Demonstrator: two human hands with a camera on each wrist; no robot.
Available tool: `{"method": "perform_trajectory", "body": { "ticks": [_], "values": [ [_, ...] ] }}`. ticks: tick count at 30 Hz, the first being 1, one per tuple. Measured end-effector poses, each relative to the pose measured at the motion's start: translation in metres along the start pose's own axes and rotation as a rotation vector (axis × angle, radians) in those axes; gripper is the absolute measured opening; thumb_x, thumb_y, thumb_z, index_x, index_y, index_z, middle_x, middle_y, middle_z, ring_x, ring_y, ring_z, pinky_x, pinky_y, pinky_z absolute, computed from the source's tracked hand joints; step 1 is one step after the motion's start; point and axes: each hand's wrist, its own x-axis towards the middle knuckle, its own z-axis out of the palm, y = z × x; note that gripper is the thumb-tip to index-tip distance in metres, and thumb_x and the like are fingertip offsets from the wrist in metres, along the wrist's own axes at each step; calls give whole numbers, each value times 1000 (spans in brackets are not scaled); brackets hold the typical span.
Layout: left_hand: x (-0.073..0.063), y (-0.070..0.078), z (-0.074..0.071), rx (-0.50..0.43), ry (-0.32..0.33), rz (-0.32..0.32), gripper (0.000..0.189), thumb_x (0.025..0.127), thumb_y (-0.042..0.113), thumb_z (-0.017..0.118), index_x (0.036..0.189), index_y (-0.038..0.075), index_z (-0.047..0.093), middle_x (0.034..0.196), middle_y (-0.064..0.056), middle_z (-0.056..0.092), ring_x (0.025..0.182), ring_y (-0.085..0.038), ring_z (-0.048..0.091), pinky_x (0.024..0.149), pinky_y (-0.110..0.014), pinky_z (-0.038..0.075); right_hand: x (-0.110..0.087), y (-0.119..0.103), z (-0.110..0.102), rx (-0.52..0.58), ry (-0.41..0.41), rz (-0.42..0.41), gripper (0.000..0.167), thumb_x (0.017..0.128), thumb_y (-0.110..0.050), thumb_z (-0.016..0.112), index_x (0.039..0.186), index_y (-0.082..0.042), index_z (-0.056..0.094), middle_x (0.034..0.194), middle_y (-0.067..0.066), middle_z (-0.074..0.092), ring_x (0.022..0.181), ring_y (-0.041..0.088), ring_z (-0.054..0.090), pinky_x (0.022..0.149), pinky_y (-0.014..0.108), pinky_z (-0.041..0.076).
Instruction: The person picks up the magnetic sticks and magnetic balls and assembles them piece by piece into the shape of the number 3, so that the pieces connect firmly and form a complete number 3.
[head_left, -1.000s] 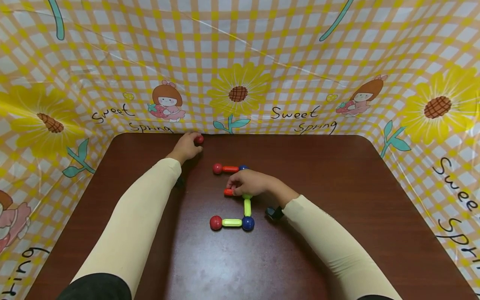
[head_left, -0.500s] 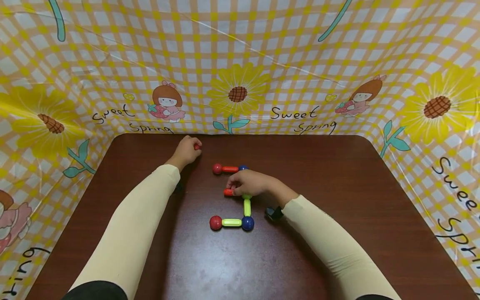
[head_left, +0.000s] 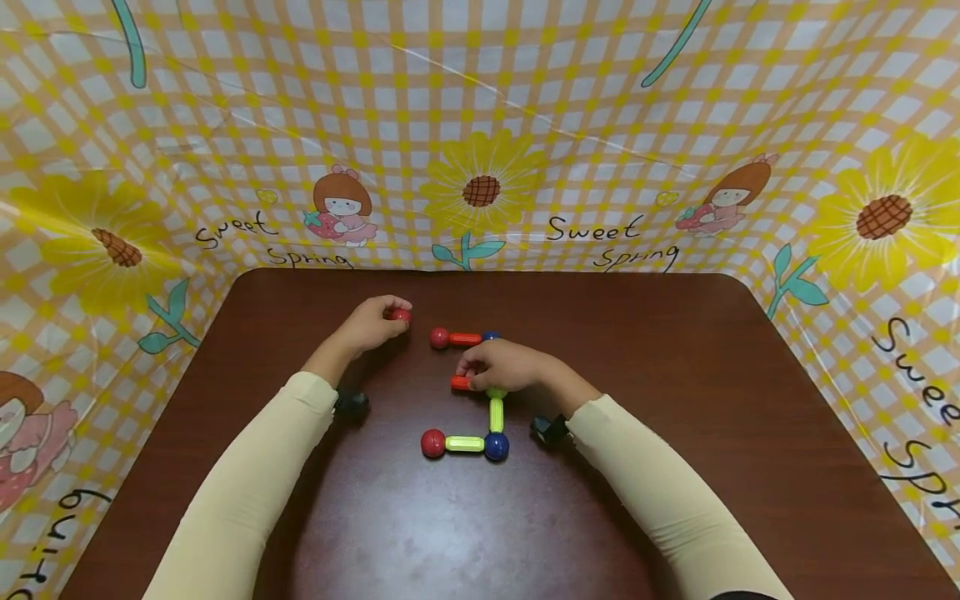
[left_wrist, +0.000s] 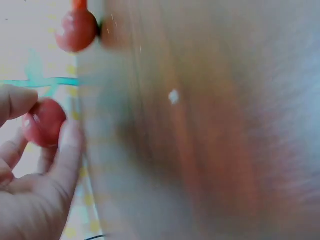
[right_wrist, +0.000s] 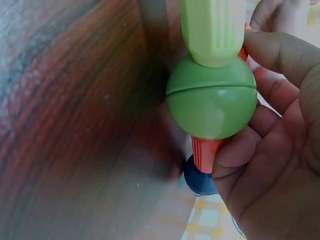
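My left hand [head_left: 375, 323] pinches a red ball [left_wrist: 45, 122] between thumb and fingers, behind and left of the other pieces. With thumb and fingers, my right hand [head_left: 510, 367] grips a red rod [head_left: 460, 382] beside a green ball [right_wrist: 211, 97]. From that ball a yellow-green rod [head_left: 497, 414] runs to a blue ball [head_left: 497, 446]. Another yellow-green rod [head_left: 465, 444] links it to a red ball at the near left [head_left: 432, 443]. Farther back, a second red rod [head_left: 466, 339] joins a red ball [head_left: 440, 337] and a blue ball [right_wrist: 200, 177], partly hidden by my right hand in the head view.
The pieces lie on a dark brown table [head_left: 637, 333]. A yellow checked cloth [head_left: 480, 100] with flowers and printed figures stands around its back and sides. Dark wrist cameras show below each wrist, the left one [head_left: 352, 406] near the table surface.
My left hand has come from the table's back edge toward the front, carrying the red ball. My right hand stays in place with its grip on the red rod.
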Motion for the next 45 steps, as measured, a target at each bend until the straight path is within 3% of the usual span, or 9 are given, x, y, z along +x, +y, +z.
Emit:
{"method": "perform_trajectory", "body": {
  "ticks": [7,14,20,26,45],
  "values": [
    [-37,1,13,-26,-46,37,34,93,18,69,124,4,64,116,-11,63,103,-25,56,78,-34,47,1,3,1,10,-3,9,16,96,-10,63,111,-11,68,93,-3,63,82,11,56,74,27,47],
    [-57,7,29,-53,-125,58,24,90,14,72,111,5,65,102,-9,65,87,-22,60,71,-34,50,2,2,0,0,-7,8,16,95,-9,62,110,-11,68,92,-3,62,82,11,56,74,27,46],
    [-59,9,42,-30,-153,98,21,86,10,75,104,4,65,94,-7,65,80,-18,59,67,-31,49,2,-1,-1,1,-10,16,16,95,-9,62,110,-11,68,90,-2,62,78,11,55,71,27,46],
    [-58,10,50,15,-175,116,23,87,12,75,107,6,66,95,-4,65,82,-16,59,68,-30,49,1,-4,-1,-1,-13,16,16,95,-8,62,110,-10,68,90,-3,62,77,10,54,70,26,45],
    [-58,17,60,75,-177,111,23,86,13,76,106,6,67,94,-4,65,81,-16,61,67,-29,50,2,-2,0,-21,-12,-3,14,94,-7,64,107,-9,68,87,-2,61,75,11,54,68,26,45]
  ]
}}
